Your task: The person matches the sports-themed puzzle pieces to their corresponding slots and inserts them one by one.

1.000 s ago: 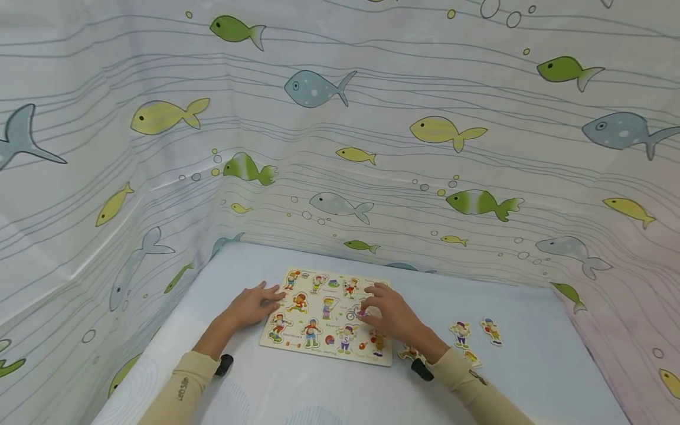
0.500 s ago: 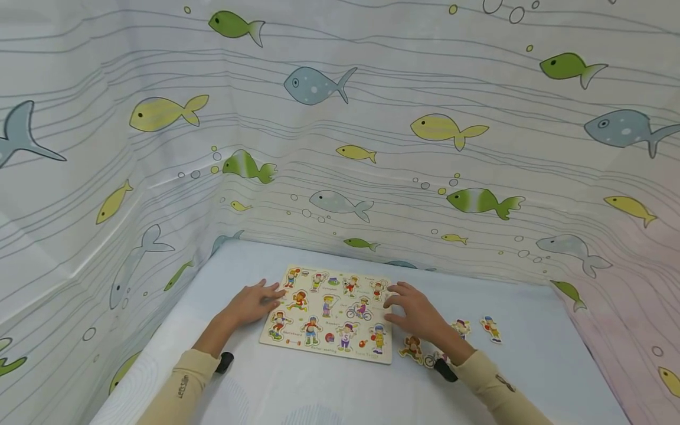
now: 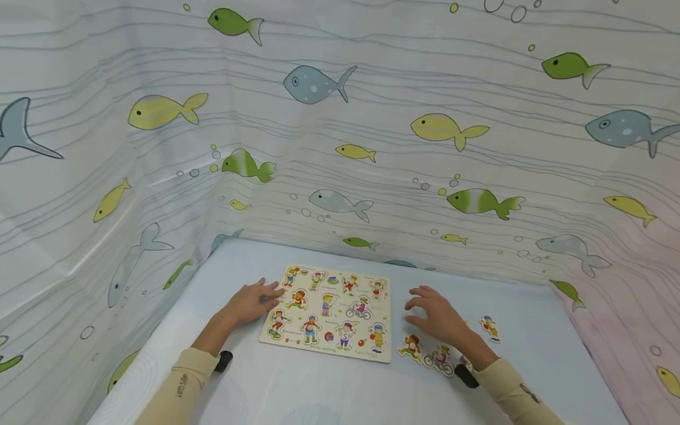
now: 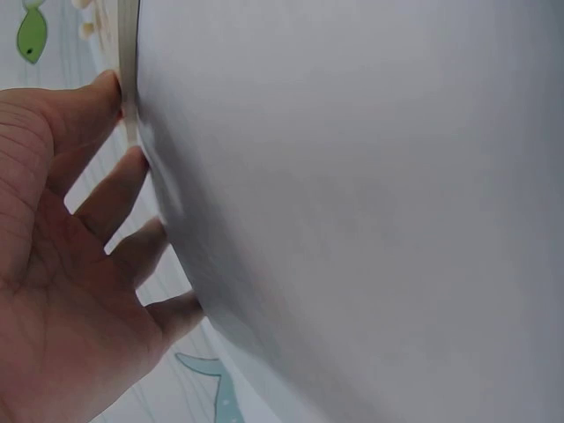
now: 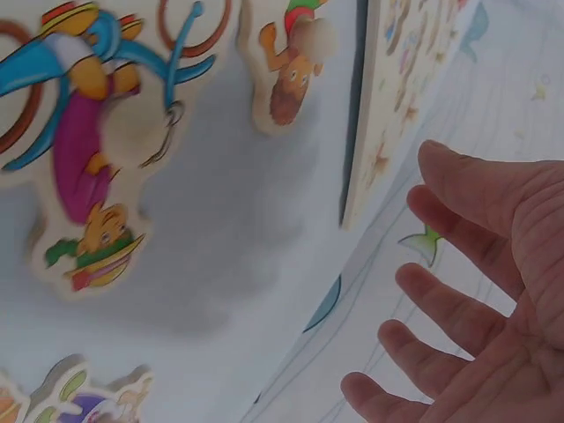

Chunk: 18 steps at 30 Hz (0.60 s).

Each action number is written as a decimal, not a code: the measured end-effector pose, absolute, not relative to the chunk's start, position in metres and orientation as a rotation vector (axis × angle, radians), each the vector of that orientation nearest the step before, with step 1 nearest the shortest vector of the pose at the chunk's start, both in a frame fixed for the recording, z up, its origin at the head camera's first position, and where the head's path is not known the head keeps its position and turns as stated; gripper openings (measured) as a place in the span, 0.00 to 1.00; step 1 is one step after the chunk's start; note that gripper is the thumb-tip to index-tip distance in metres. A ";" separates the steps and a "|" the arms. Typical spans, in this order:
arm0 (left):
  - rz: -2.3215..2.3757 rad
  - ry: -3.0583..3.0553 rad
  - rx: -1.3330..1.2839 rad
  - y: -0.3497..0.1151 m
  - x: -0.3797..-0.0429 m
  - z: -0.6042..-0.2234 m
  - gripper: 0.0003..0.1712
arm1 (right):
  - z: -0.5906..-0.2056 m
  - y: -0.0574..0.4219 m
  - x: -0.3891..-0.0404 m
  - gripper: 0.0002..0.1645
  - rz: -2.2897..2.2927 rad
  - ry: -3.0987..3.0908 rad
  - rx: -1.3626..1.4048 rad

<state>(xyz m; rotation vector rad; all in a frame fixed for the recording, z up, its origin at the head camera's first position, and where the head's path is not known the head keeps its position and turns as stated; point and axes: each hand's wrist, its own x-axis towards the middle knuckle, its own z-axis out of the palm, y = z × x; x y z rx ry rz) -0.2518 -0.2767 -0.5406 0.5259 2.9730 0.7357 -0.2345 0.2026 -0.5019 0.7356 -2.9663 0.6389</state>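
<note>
A pale wooden peg puzzle board (image 3: 326,321) with sports figures lies on the table. My left hand (image 3: 248,304) rests at its left edge, fingers loosely spread; in the left wrist view the thumb (image 4: 104,92) touches the board's side. My right hand (image 3: 438,316) hovers off the board's right side, fingers apart and holding nothing. Below it lie loose puzzle pieces: a running figure (image 3: 410,349) and a cyclist (image 3: 440,359). A ball-carrying figure (image 3: 490,328) lies farther right. The right hand and wrist partly hide other pieces.
The table wears a pale blue-white cover (image 3: 297,389). Fish-printed curtains (image 3: 393,177) rise close behind it and along both sides. A dark wrist-worn device (image 3: 466,375) sits beneath the right wrist, near the loose pieces.
My right hand has drawn back from the cyclist on the board to the right, uncovering the board's right side and the loose running figure and cyclist. The left hand stays put.
</note>
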 end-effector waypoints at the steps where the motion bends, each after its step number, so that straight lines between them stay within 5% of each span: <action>1: 0.741 2.973 0.524 -0.278 -0.252 -0.540 0.21 | -0.502 0.205 -0.235 0.10 0.637 -2.973 0.725; 18: 0.727 2.973 0.520 -0.278 -0.251 -0.539 0.20 | -0.506 0.263 -0.232 0.09 0.570 -2.958 0.613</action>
